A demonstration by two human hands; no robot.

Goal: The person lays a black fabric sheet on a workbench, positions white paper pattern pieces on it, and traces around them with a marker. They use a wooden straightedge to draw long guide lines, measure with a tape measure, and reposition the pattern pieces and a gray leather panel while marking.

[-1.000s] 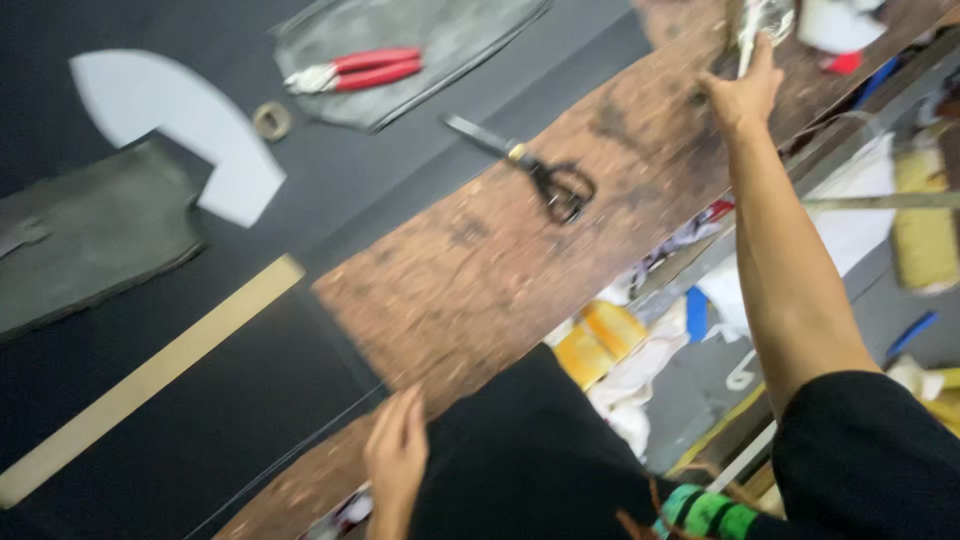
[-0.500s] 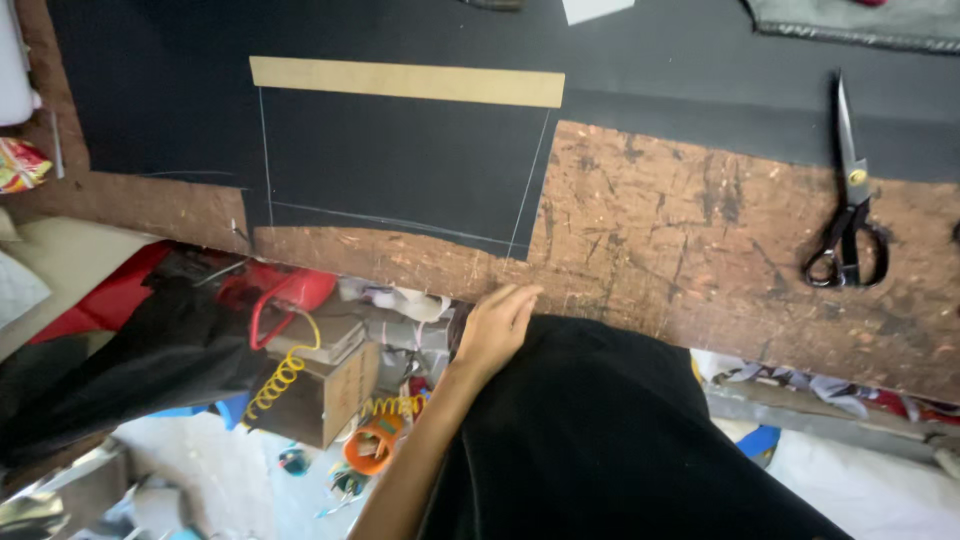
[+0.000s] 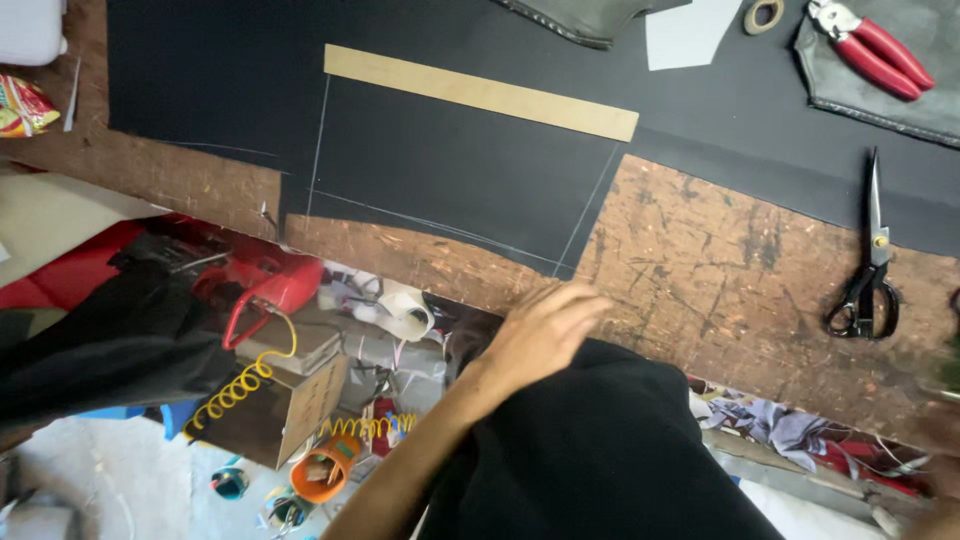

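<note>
My left hand [image 3: 545, 330] lies flat at the near edge of the worn wooden table [image 3: 720, 280], fingers stretched out and holding nothing. Just beyond it is a black sheet [image 3: 450, 180] marked with pale chalk lines, and a long tan wooden ruler [image 3: 480, 92] rests across the sheet. Black scissors [image 3: 868, 280] lie shut on the bare wood to the right. My right hand [image 3: 942, 425] is only a blur at the right edge, so its grip is unclear.
At the far right, red-handled pliers [image 3: 870, 45] lie on a grey piece, with a tape roll [image 3: 765, 14] and a white paper shape [image 3: 690, 35] beside them. Below the table are a red tool [image 3: 265, 285], a cardboard box [image 3: 290, 395] and a yellow coiled cord [image 3: 240, 385].
The view swung from the table's right end to its near edge. My right arm, stretched far out before, has dropped to the right edge. My left hand moved up onto the table edge.
</note>
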